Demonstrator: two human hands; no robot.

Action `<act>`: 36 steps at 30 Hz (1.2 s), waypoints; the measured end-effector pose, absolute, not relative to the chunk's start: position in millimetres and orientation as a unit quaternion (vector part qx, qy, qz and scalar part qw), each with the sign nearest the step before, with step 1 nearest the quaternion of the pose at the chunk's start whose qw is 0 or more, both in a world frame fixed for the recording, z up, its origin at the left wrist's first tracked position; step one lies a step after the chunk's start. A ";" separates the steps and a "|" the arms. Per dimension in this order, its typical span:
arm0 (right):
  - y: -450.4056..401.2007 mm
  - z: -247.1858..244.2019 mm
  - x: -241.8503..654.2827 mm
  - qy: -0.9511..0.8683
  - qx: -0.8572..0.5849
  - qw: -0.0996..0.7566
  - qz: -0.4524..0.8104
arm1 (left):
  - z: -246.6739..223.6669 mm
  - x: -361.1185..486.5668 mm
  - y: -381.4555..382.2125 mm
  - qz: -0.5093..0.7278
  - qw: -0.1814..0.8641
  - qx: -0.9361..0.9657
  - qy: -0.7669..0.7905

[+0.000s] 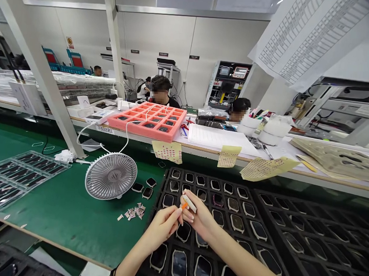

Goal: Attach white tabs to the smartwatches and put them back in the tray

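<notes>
Above a black foam tray my two hands meet. My right hand holds a small pale watch case on edge, fingers closed round it. The thumb and fingers of my left hand are pinched on a small orange strip against the case; whether the strip is a tool or part of the watch I cannot tell. Rows of watches with dark screens, such as one watch, fill the tray's pockets below.
Left of my hands are a grey fan, three loose watches and several small pale pieces. A clear tray lies farther left. A second black tray is at the right. Behind, a shelf holds a pink foam tray; people sit beyond.
</notes>
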State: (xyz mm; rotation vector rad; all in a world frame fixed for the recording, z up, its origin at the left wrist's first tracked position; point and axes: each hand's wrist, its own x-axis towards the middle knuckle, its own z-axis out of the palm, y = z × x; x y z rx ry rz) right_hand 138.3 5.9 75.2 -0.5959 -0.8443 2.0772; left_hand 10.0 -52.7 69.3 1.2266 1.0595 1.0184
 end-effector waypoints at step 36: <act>-10.8 69.3 132.5 -0.424 -0.310 0.453 0.720 | 79.7 16.2 -45.5 0.469 0.577 0.502 0.442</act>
